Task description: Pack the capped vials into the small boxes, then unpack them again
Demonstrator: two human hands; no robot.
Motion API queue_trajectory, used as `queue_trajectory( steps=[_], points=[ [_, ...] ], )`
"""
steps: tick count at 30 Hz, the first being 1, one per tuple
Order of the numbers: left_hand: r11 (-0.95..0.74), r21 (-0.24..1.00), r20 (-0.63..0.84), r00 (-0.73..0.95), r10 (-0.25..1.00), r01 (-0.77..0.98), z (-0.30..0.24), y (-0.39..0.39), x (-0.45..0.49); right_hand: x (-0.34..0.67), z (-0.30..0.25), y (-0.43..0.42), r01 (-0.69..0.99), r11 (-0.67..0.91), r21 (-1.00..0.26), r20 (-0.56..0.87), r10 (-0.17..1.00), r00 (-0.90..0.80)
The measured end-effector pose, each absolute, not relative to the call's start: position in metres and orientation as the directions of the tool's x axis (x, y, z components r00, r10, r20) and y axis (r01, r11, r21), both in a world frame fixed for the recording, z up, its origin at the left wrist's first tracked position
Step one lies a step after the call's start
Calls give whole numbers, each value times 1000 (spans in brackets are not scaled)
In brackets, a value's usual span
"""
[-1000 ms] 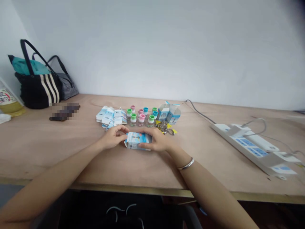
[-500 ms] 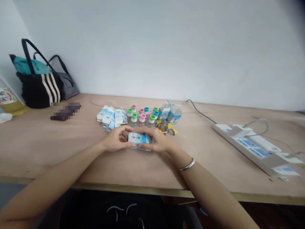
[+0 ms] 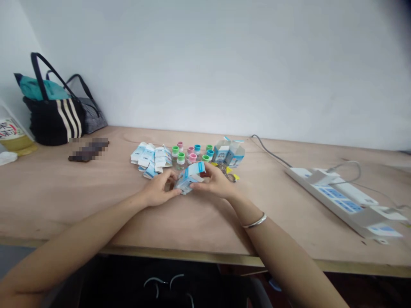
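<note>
Between my hands is a small blue and white cardboard box [image 3: 190,176], tilted and opened out into a box shape, with a flap up at its right end. My left hand [image 3: 161,187] grips its left side with the thumb low in front. On the right side, my right hand [image 3: 215,182] holds it near the flap; some of those fingers are hidden behind. Just beyond stand several small clear bottles with green, pink and blue tops [image 3: 192,158]. Flat folded cartons [image 3: 147,156] lie to the left. Two opened cartons [image 3: 236,154] stand at the right, near rings with yellow tags [image 3: 231,176].
A white power strip [image 3: 340,199] with plugs and cables lies on the right of the wooden table [image 3: 144,231]. At the left are a black striped bag [image 3: 54,119], a grey bag [image 3: 93,113], a bottle of yellow liquid [image 3: 14,137] and a pixelated dark object [image 3: 88,150].
The carton has gone from a flatter shape to an opened, tilted box with its flap raised. Both hands have turned with it, and my right hand has shifted slightly up.
</note>
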State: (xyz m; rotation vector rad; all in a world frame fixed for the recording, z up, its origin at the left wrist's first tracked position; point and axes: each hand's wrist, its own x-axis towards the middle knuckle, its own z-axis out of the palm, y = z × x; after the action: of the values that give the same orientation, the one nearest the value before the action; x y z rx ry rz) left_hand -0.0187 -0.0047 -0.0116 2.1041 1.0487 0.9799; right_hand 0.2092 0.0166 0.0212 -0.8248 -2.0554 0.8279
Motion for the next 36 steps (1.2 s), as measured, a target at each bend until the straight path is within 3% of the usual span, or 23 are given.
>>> queue_trajectory(
  steps=[4, 7, 9, 12, 16, 21, 24, 27, 29, 31, 33, 36],
  points=[
    [-631, 549, 362, 525, 770, 548, -12, -8, -23, 212, 30, 15, 313, 576, -755, 445, 801, -400],
    [-680, 488, 345, 595, 726, 547, -14, -10, -24, 232, 42, 21, 468, 541, -699, 563, 820, -107],
    [-686, 470, 309, 625, 717, 555, -16, -10, -25, 250, 49, 28, 668, 398, -629, 661, 726, 191],
    [-676, 450, 259, 640, 724, 583, -16, -8, -25, 278, 53, 39, 827, 100, -554, 714, 569, 409],
    [-665, 419, 216, 644, 734, 618, -16, -7, -26, 300, 44, 49, 808, -172, -563, 554, 647, 524],
    [-673, 387, 216, 648, 731, 630, -16, -9, -25, 305, 35, 52, 798, -273, -537, 361, 781, 510],
    [-704, 335, 285, 645, 709, 626, -14, -9, -24, 299, 39, 49, 828, -273, -489, 466, 721, 513],
    [-703, 197, 399, 598, 695, 684, -9, -4, -26, 282, 42, 43, 892, -46, -449, 691, 615, 379],
    [-634, 105, 476, 521, 709, 766, -6, 1, -30, 265, 40, 39, 881, 238, -410, 725, 671, 156],
    [-545, 54, 540, 435, 721, 836, -5, 6, -34, 246, 34, 32, 776, 516, -361, 648, 738, -189],
    [-492, 20, 577, 392, 717, 870, -5, 10, -37, 228, 28, 26, 646, 704, -294, 546, 679, -491],
    [-446, -33, 580, 380, 720, 894, -7, 11, -34, 210, 21, 18, 537, 797, -278, 458, 601, -655]
  ],
)
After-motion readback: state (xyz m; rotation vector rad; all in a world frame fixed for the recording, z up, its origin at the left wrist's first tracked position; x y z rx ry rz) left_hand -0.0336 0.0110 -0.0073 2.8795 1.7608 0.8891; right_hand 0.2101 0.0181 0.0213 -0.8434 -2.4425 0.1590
